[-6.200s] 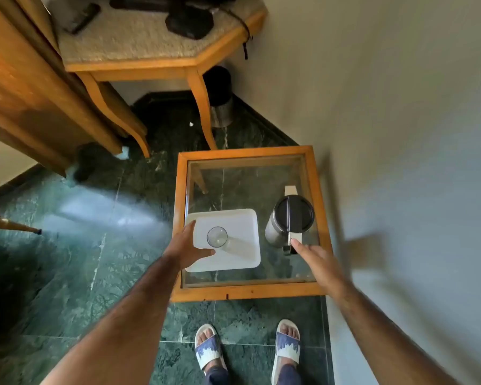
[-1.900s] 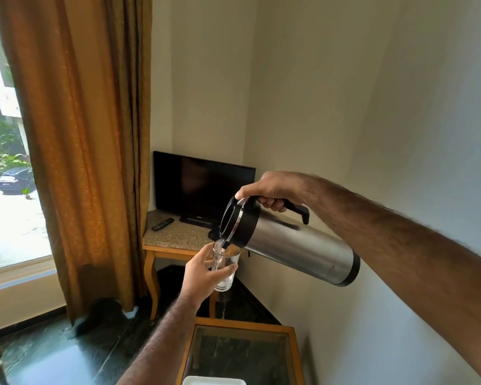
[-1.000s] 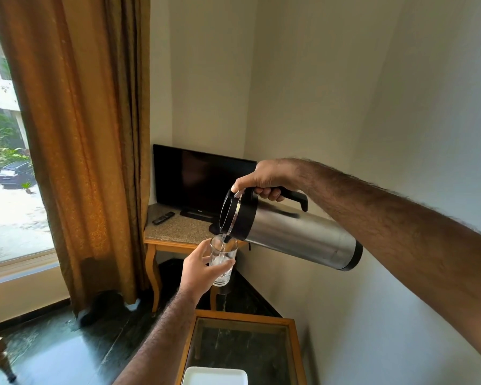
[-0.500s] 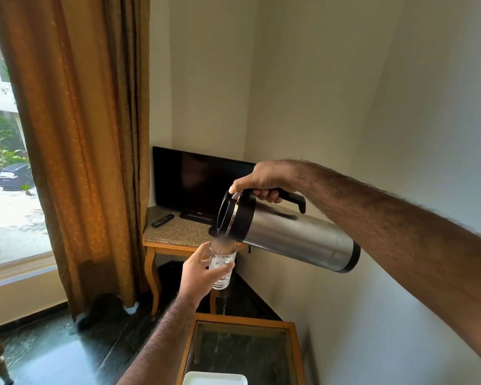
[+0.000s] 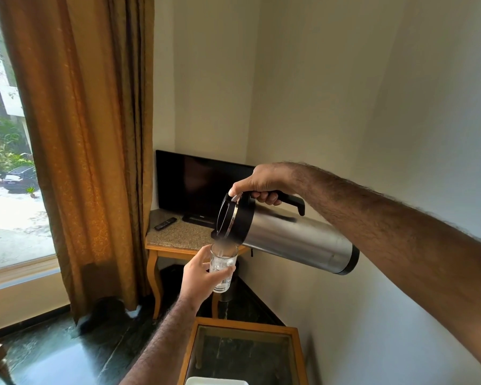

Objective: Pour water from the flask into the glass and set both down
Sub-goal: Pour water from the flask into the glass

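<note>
A steel flask with a black top and handle lies tipped almost level in the air, spout down to the left. My right hand grips its black handle from above. Directly under the spout is a clear glass with bubbling water in it, held upright by my left hand, whose fingers wrap its lower half. Water runs from the spout into the glass. Both are held high above the glass-topped side table.
A white tray peeks in at the bottom edge on the side table. Beyond stands a corner table with a dark TV and a remote. An orange curtain hangs left; a wall is close on the right.
The flask's spout has dropped a little closer to the glass rim and the water level in the glass has risen. Both hands keep their holds.
</note>
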The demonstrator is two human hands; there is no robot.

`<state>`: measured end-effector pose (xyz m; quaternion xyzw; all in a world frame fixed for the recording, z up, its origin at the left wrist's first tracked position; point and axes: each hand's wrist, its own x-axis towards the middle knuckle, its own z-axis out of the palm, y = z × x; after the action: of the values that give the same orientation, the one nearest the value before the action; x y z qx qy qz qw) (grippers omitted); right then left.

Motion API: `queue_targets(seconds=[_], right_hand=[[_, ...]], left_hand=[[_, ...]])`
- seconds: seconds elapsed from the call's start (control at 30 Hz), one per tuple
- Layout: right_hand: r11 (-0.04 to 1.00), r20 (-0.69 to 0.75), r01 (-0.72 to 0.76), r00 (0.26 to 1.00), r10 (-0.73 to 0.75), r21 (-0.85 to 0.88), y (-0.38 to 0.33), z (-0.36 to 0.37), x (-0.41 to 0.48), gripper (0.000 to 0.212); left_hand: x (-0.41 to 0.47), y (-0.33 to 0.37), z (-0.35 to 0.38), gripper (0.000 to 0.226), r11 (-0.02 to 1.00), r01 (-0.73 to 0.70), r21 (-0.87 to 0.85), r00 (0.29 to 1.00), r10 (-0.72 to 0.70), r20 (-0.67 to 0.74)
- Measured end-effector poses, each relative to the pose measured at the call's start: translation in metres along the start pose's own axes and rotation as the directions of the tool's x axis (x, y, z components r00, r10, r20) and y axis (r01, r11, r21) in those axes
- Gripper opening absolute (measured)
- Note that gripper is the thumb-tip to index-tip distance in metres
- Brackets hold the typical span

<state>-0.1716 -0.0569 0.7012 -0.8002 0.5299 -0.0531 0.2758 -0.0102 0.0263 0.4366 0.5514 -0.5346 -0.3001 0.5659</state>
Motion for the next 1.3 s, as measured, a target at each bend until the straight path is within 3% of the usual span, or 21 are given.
queue_targets(seconds=[1.3], right_hand=[[0.999,0.023,-0.018,1.000,0.017,0.033,0.016,-0.004,0.014,0.054]], left_hand=[[0.002,-0.001,0.004,0.051,0.999,0.032,-0.010,1.000,-0.032,0.000]])
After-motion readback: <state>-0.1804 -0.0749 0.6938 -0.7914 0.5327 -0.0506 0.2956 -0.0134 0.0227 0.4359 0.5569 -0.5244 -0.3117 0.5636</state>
